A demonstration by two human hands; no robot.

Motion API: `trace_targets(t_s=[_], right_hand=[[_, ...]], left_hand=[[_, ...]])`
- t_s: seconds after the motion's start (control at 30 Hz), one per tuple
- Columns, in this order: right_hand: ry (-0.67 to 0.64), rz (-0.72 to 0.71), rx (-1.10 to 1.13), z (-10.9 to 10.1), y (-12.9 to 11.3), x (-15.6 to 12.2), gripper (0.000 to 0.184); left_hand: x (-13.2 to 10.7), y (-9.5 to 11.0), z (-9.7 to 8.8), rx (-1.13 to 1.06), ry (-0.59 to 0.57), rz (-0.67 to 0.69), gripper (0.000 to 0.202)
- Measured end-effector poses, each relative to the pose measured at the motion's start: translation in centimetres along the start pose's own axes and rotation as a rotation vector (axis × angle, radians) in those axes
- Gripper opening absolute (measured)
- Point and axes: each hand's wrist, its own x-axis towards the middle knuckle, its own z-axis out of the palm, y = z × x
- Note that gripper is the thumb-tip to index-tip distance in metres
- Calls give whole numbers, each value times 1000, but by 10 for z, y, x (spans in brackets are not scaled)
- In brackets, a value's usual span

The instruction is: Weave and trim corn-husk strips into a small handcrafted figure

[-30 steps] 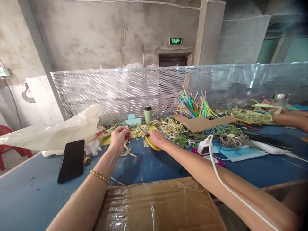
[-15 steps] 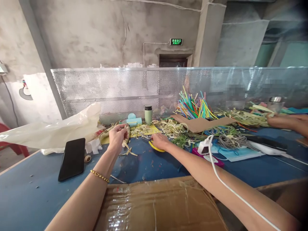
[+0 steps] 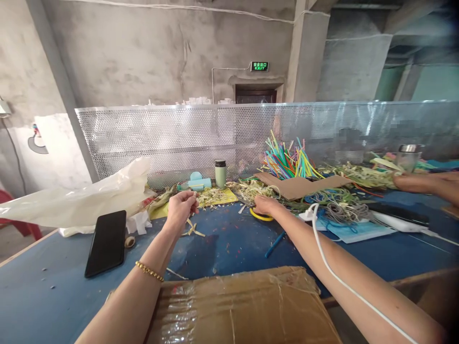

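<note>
My left hand [image 3: 182,207] is closed in a pinch on pale straw strips [image 3: 191,227] that hang from it down to the blue table [image 3: 229,243]. My right hand [image 3: 264,205] rests on the table to the right, fingers curled round yellow-handled scissors [image 3: 258,215], at the edge of a heap of green and pale strips [image 3: 265,193]. A bracelet [image 3: 148,271] is on my left wrist.
A black phone [image 3: 106,242] lies at the left beside a plastic bag [image 3: 79,200]. A taped cardboard box [image 3: 247,306] fills the near edge. A green bottle [image 3: 220,173], coloured sticks [image 3: 287,160], cardboard [image 3: 301,184], a white charger cable [image 3: 322,258] and another person's arm [image 3: 426,184] lie beyond.
My right hand has slid to the right with the scissors, toward the heap of strips. My left hand has stayed in place, still pinching the straw strips.
</note>
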Motion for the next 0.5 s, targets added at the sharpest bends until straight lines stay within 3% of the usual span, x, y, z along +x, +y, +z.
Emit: trace_targets(t_s=[0.27,0.4,0.5], right_hand=[[-60,-62,47,-29,1,-5,20],[4,-50,131,-41,-1,-8,32],[26,-61,178,-39,-16,-13,39]], left_hand=[[-2,5,2,35,9,6,10],[-1,2,5,83,-22,19,8],[0,-3,3,105,-45,32,9]])
